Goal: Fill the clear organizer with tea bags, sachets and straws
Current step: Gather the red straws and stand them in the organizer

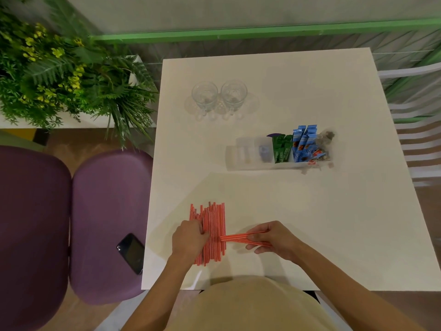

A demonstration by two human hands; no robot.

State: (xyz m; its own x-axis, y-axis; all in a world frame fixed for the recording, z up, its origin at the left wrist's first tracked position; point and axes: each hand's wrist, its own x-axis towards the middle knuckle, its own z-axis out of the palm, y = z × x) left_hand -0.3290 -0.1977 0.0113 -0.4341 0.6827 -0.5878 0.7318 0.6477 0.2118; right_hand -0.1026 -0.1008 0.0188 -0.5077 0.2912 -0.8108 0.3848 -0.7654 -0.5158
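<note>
A pile of red-and-white striped straws point(212, 225) lies on the white table point(310, 223) near its front left. My left hand point(189, 237) rests on the pile's left side, fingers curled onto the straws. My right hand point(272, 237) grips a few straws point(235, 237) held crosswise, their tips pointing left over the pile. The clear organizer point(248, 151) stands further back on the right. Its right compartments hold green sachets point(281, 149), blue sachets point(303, 142) and tea bags point(325, 144); its left compartments look mostly bare.
Two glass mugs point(218, 96) stand at the back of the table. A black phone point(132, 253) lies on a purple chair point(107, 223) to the left. Green plants point(59, 75) fill the far left; a white slatted chair point(417, 130) is on the right.
</note>
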